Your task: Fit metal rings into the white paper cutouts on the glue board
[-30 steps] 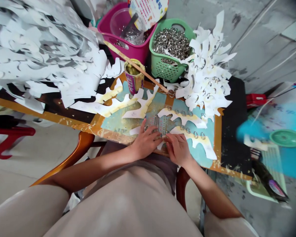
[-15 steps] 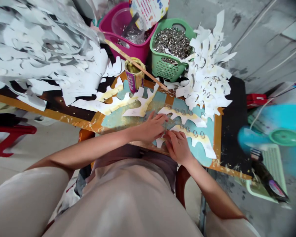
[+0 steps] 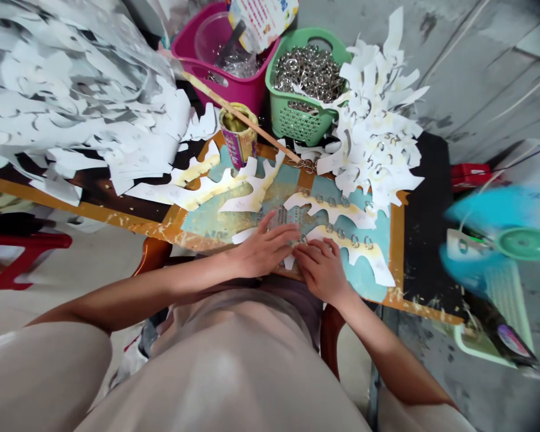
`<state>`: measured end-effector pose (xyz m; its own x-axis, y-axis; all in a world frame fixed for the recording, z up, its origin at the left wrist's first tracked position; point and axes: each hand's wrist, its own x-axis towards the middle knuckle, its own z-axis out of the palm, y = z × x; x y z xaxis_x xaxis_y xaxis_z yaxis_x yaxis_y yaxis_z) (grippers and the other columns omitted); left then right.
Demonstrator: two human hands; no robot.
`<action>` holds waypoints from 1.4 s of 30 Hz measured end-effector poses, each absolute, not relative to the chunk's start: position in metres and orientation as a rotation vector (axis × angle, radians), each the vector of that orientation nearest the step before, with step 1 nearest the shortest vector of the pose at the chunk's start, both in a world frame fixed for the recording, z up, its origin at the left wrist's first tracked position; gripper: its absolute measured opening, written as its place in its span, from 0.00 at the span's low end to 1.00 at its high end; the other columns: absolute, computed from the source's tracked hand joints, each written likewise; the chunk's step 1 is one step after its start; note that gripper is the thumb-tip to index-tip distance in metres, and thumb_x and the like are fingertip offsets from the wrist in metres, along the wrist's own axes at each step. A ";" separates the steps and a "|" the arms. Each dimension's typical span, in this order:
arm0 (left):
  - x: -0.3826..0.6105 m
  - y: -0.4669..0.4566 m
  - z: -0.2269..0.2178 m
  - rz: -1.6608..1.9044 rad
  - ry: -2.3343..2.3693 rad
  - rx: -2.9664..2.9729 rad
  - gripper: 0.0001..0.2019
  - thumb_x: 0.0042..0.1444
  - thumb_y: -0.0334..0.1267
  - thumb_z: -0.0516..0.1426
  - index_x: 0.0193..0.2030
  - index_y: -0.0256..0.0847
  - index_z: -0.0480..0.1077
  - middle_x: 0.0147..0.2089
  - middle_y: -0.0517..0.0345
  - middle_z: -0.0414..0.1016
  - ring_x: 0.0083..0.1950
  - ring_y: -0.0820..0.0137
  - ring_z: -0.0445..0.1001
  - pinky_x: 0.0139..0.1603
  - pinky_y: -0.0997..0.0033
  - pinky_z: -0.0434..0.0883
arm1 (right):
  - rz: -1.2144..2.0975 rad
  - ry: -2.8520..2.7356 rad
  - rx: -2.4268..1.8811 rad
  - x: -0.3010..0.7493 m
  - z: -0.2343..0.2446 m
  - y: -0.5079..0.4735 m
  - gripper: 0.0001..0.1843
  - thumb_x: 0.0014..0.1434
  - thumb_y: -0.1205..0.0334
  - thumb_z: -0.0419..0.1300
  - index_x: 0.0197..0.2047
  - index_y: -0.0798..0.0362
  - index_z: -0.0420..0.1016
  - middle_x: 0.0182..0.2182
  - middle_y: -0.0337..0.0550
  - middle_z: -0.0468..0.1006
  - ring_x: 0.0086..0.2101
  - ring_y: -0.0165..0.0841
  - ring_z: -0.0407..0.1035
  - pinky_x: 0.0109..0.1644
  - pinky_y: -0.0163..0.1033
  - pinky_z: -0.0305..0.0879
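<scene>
In the head view, the left hand [image 3: 263,249] lay flat on the teal work board [image 3: 211,219] at the near edge of the desk [image 3: 94,207], fingers spread wide, holding nothing. The right hand [image 3: 321,270], just beside it, had its fingers curled on the end of a white paper cutout [image 3: 371,257] bearing a row of metal rings [image 3: 355,241]. Whether that hand pinched anything could not be told. Behind stood a glue can [image 3: 236,141] and a green basket [image 3: 297,123] of rings.
</scene>
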<state>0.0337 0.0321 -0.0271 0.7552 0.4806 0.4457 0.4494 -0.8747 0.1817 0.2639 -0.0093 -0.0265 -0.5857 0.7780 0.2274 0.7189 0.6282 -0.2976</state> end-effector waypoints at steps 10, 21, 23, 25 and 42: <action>0.045 0.059 -0.004 0.474 0.760 2.887 0.04 0.60 0.34 0.59 0.36 0.42 0.76 0.70 0.50 0.60 0.74 0.52 0.51 0.72 0.32 0.31 | 0.181 -2.584 -1.223 0.262 -0.025 -0.011 0.21 0.64 0.65 0.54 0.59 0.48 0.72 0.55 0.41 0.78 0.54 0.44 0.63 0.64 0.56 0.44; 0.043 0.008 -0.036 0.910 1.115 2.923 0.11 0.65 0.27 0.51 0.37 0.40 0.74 0.58 0.50 0.77 0.66 0.62 0.68 0.72 0.37 0.23 | 0.295 -2.537 -1.332 0.255 -0.015 -0.013 0.20 0.65 0.66 0.54 0.59 0.49 0.71 0.54 0.43 0.78 0.54 0.42 0.63 0.67 0.56 0.39; 0.044 0.007 -0.038 0.927 1.163 2.888 0.11 0.65 0.28 0.52 0.36 0.41 0.74 0.57 0.51 0.77 0.66 0.63 0.68 0.72 0.38 0.24 | 0.319 -2.557 -1.338 0.251 -0.011 -0.010 0.20 0.65 0.66 0.53 0.59 0.50 0.71 0.50 0.45 0.80 0.52 0.42 0.65 0.67 0.56 0.40; 0.045 0.007 -0.039 0.929 1.153 2.855 0.11 0.65 0.27 0.52 0.38 0.41 0.75 0.57 0.51 0.77 0.65 0.62 0.69 0.73 0.38 0.24 | 0.314 -2.584 -1.343 0.246 -0.010 -0.008 0.21 0.64 0.66 0.53 0.59 0.51 0.71 0.46 0.47 0.80 0.50 0.43 0.65 0.66 0.57 0.40; 0.034 0.056 0.003 0.437 0.930 2.604 0.07 0.59 0.34 0.58 0.43 0.43 0.77 0.68 0.44 0.58 0.74 0.47 0.49 0.69 0.27 0.42 | 0.280 -2.518 -1.383 0.245 -0.022 -0.019 0.25 0.64 0.67 0.52 0.64 0.54 0.67 0.46 0.50 0.77 0.52 0.44 0.63 0.65 0.57 0.44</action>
<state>0.0342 0.0565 0.0031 0.7383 0.6526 0.1703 0.5478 -0.7276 0.4129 0.2454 -0.0194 -0.0223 -0.5159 0.8469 0.1287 0.7980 0.5298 -0.2871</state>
